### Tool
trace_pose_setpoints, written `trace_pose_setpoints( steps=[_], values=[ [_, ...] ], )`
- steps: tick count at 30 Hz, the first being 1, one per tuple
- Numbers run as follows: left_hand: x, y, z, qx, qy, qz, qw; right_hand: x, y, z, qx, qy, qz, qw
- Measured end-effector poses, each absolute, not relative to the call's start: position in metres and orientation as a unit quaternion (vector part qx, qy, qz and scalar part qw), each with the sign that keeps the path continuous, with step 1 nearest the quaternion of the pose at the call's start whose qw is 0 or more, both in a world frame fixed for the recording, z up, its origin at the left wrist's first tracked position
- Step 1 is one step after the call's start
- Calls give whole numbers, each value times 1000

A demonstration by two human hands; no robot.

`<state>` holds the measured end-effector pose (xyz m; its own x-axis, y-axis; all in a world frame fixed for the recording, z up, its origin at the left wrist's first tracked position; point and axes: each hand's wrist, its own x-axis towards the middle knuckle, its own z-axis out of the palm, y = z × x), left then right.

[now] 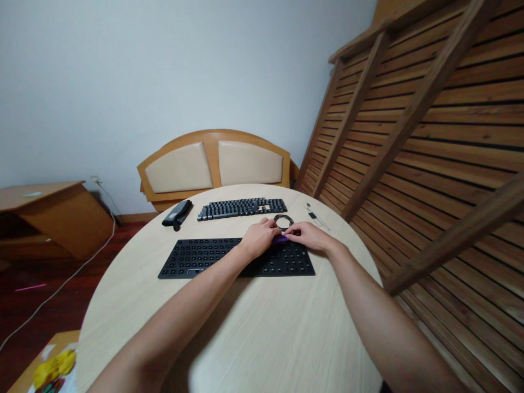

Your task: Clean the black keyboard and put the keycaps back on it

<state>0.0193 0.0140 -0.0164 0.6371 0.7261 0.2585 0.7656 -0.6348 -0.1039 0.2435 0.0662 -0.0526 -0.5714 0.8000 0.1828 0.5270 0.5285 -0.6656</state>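
Observation:
Both my hands meet over the right part of a black keyboard base [204,257] stripped of its keycaps. My left hand [259,238] is curled, its fingers pinched on a small purple thing [280,238]. My right hand [310,236] comes from the right, and its fingertips pinch the same purple thing. What the purple thing is I cannot make out. Just behind my hands lies a coiled black cable [283,221].
A row of dark keycaps [241,208] lies farther back on the round wooden table [262,333]. A grey pouch [177,213] sits at back left and small tools [313,214] at back right. A slatted wooden frame [429,136] leans close on the right. A chair back [215,164] stands behind.

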Motion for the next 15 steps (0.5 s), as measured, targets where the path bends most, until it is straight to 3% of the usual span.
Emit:
trace_pose_setpoints(
  steps=[15],
  values=[
    [28,-16,-8,-933,-324,-9,153,246,64,-47,-386,-843,309,211]
  ],
)
